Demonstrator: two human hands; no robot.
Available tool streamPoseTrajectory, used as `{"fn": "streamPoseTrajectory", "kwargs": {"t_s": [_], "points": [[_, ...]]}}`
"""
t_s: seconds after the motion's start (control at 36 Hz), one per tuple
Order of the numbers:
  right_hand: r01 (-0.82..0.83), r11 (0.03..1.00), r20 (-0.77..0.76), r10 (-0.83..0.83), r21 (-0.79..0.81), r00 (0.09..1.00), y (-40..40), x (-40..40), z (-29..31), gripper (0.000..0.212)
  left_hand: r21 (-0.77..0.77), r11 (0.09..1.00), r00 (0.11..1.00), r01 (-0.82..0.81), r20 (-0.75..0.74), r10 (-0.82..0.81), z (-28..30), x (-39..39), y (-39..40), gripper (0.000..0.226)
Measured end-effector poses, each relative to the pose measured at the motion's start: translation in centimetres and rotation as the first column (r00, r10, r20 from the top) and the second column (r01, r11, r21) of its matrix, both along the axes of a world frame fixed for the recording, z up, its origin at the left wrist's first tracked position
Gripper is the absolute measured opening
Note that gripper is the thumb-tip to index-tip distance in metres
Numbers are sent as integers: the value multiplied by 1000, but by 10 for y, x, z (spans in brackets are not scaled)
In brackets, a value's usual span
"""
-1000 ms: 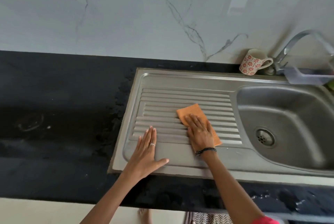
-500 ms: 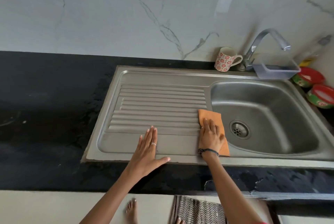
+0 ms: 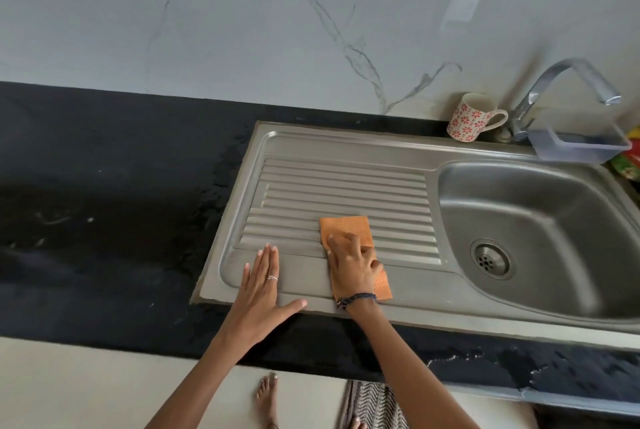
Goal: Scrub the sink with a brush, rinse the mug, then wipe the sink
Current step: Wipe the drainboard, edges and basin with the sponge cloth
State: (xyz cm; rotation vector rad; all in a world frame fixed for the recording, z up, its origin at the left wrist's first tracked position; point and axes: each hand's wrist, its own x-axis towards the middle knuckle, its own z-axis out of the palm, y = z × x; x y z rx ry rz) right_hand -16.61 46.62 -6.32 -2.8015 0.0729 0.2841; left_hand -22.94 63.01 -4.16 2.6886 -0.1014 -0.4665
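Sink (image 3: 346,151), right hand (image 3: 351,267) pressing cloth (image 3: 348,226)

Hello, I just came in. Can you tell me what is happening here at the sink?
A person is wiping the steel sink. The right hand presses an orange cloth on the ridged drainboard, near its front edge. The left hand lies flat on the drainboard beside it, holding nothing. A flowered mug stands at the back edge next to the tap. The basin holds nothing.

Brushed steel sink (image 3: 346,148), orange cloth (image 3: 346,226), glossy black stone counter (image 3: 104,186).
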Motion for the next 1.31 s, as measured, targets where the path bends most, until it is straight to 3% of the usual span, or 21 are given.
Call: {"fn": "streamPoseTrajectory", "kwargs": {"t_s": [0.19, 0.28, 0.53, 0.67, 0.83, 1.0, 1.06, 1.17, 1.25, 1.31], "points": [[-203, 979, -19, 203, 37, 979, 61, 16, 1, 39, 2, 998, 998, -62, 13, 62, -4, 2, 31, 110], [-273, 962, -18, 274, 33, 962, 84, 22, 2, 39, 28, 997, 997, -79, 12, 78, -5, 3, 41, 123], [-502, 864, -32, 503, 43, 864, 117, 45, -2, 40, 66, 991, 993, -114, 13, 114, -13, 3, 66, 127], [-612, 786, 47, 610, 92, 791, 111, 36, -4, 78, 69, 989, 991, -130, -6, 130, -13, 1, 73, 126], [-715, 683, 38, 719, 151, 694, 100, 31, -4, 73, 57, 992, 993, -114, -6, 115, -7, 0, 69, 128], [-781, 596, -27, 798, 188, 602, 85, 26, -2, 84, 63, 990, 992, -129, 26, 127, -2, -5, 58, 131], [-786, 564, 4, 812, 253, 584, 78, 21, 2, 76, 56, 990, 991, -131, 32, 129, 0, -9, 54, 131], [-781, 549, 16, 815, 297, 579, 66, 19, 10, 37, 69, 989, 991, -134, 27, 133, 2, -17, 45, 133], [-781, 556, -17, 817, 283, 576, 60, 19, 12, 38, 89, 985, 989, -150, 18, 149, 2, -22, 38, 133], [-789, 541, 10, 823, 291, 568, 53, 20, 6, 50, 92, 983, 987, -161, 5, 162, 2, -26, 33, 131]]}}
